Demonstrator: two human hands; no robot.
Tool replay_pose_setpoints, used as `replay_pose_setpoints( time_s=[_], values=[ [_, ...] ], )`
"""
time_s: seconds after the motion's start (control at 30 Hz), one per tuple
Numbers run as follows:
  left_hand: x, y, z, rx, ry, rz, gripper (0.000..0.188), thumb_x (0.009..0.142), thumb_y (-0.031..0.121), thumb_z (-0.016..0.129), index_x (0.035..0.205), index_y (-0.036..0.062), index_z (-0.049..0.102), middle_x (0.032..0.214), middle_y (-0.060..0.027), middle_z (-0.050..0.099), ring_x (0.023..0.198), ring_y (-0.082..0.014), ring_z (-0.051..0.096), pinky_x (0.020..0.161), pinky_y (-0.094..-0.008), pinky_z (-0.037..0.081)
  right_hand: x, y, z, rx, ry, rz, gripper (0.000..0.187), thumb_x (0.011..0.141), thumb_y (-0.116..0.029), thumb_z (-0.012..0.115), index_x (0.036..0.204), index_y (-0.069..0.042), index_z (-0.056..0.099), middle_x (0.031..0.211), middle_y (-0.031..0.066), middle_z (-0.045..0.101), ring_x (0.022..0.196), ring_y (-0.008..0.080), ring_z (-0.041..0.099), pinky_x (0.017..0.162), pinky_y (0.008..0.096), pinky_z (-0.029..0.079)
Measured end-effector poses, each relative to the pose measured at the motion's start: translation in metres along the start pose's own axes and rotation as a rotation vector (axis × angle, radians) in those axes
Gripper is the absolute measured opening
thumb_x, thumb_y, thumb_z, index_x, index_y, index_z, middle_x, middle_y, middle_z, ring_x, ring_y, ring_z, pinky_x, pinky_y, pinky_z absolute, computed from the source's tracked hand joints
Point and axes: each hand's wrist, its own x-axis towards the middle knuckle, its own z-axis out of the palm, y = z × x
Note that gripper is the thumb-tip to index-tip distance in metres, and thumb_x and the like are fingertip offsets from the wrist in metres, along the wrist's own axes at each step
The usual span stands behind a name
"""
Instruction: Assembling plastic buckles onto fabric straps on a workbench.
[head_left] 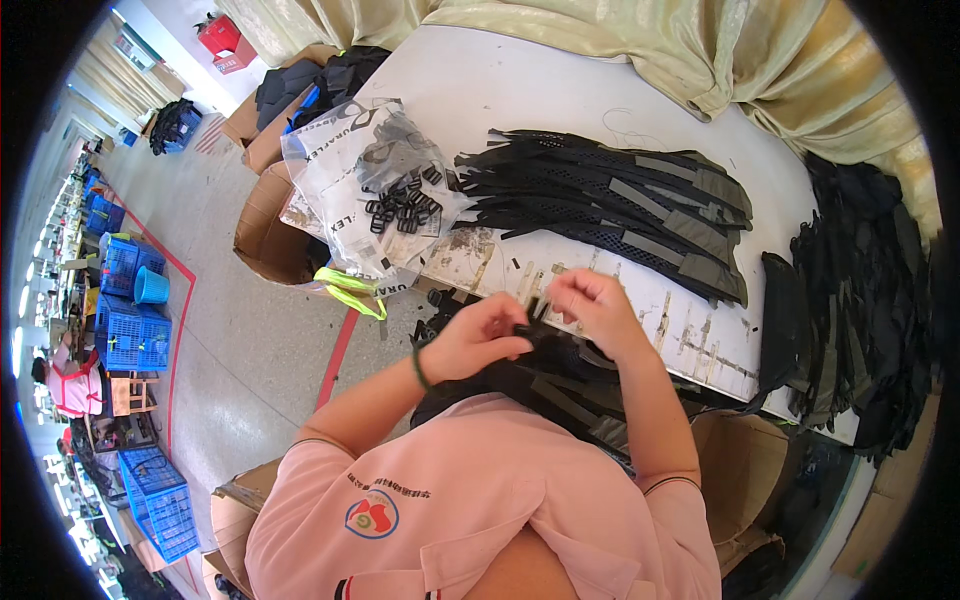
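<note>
Close to the table's front edge, my left hand (484, 338) pinches a black webbing strap (532, 332), thumb and fingers closed on it. Just right of it, my right hand (592, 308) has its fingers curled together beside the strap's upper end; what sits between those fingertips is too small to make out. Dark strapped fabric pieces (560, 385) hang over my lap below both hands. Ahead to the left, black plastic buckles (405, 205) spill in a pile on a clear plastic bag (335, 150). Black mesh fabric strips (610, 200) lie stacked beyond my hands.
The white table (450, 80) has a worn, tape-marked front edge. More black pieces (850, 300) hang at its right end. Cardboard boxes (275, 225) stand at the left, with a neon yellow strap (350, 290) beside them. Blue crates (135, 335) line the floor farther left.
</note>
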Motion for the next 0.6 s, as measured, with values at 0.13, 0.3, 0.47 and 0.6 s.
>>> replay_pose_setpoints(
  time_s=[0.13,0.3,0.47,0.6],
  values=[
    [-0.038,0.007,-0.048,0.081,0.121,-0.305,0.026,0.082,0.012,0.069,0.1,0.0068,0.051,0.081,-0.0013,0.053,0.068,-0.0086,0.055,0.063,-0.0214,0.046,0.038,0.029,-0.045,-0.621,0.306,-0.356,0.021,0.078,-0.006,0.065,0.099,-0.007,0.063,0.083,0.004,0.059,0.078,0.0171,0.056,0.068,0.03,0.045],
    [-0.046,0.03,-0.052,1.125,0.38,0.019,0.036,0.078,0.019,0.071,0.106,0.0066,0.054,0.081,-0.0047,0.051,0.065,-0.0119,0.052,0.06,-0.0243,0.045,0.077,0.029,-0.04,-1.218,0.398,-0.593,0.028,0.069,-0.01,0.07,0.097,-0.01,0.063,0.095,0.0061,0.054,0.091,0.0243,0.051,0.08,0.0367,0.039],
    [-0.008,0.016,-0.047,0.859,0.338,0.057,0.037,0.078,0.019,0.072,0.108,0.0057,0.055,0.086,-0.0059,0.051,0.06,-0.0115,0.049,0.057,-0.025,0.044,0.093,0.034,-0.042,-1.255,0.376,-0.562,0.017,0.072,-0.01,0.068,0.087,-0.008,0.061,0.085,0.0061,0.056,0.087,0.0244,0.052,0.078,0.0368,0.04],
    [0.026,-0.003,-0.053,0.549,0.376,0.148,0.057,0.076,0.012,0.072,0.126,0.0069,0.044,0.104,-0.0086,0.054,0.067,-0.0098,0.055,0.062,-0.0228,0.047,0.068,0.009,-0.024,-0.731,0.126,-0.235,0.011,0.077,-0.009,0.065,0.084,-0.004,0.058,0.074,0.0086,0.061,0.072,0.0274,0.057,0.067,0.0338,0.043]
  ],
)
